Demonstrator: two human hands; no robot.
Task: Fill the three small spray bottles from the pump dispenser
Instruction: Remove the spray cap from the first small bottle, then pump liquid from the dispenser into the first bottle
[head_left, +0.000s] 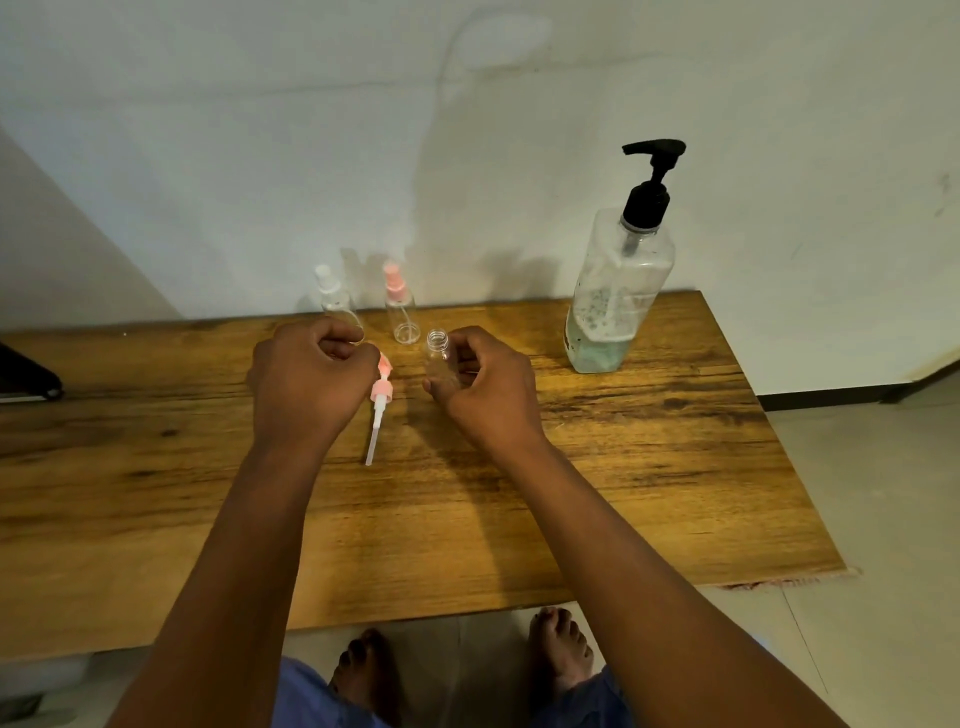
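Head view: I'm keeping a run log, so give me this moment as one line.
left hand: holds pink sprayer | right hand: holds open bottle | dispenser: untouched | capped bottles: two

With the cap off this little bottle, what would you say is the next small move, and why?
Probably carry the open bottle in the right hand over to the dispenser and set its mouth under the spout. It looks empty and uncapped; its pink sprayer hangs from the left hand, and the dispenser stands untouched to the right.
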